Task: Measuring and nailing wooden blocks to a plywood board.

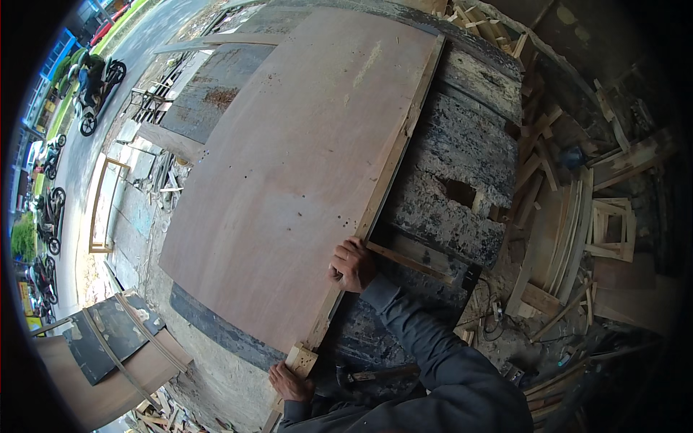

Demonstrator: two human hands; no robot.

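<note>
A large plywood sheet [281, 166] lies on a worn, dark-stained workbench [455, 151], with a long wooden batten [397, 151] along its right edge. My right hand [351, 265] has its fingers curled round the batten, at the sheet's lower right. Lower down, my left hand [291, 382] grips the batten's near end beside a short wood block [301, 359] that sits at the sheet's corner. A hammer [348, 377] lies on the dark surface just right of that block, partly behind my sleeve. A thin strip [408, 261] runs off to the right of my right hand.
Wood offcuts, frames [612, 227] and long boards [567, 238] crowd the right side. A panel with slats [108, 346] stands at lower left. Beyond the rubble at left runs a road [133, 40] with a person on a motorbike [90, 86] and several parked motorbikes [50, 220].
</note>
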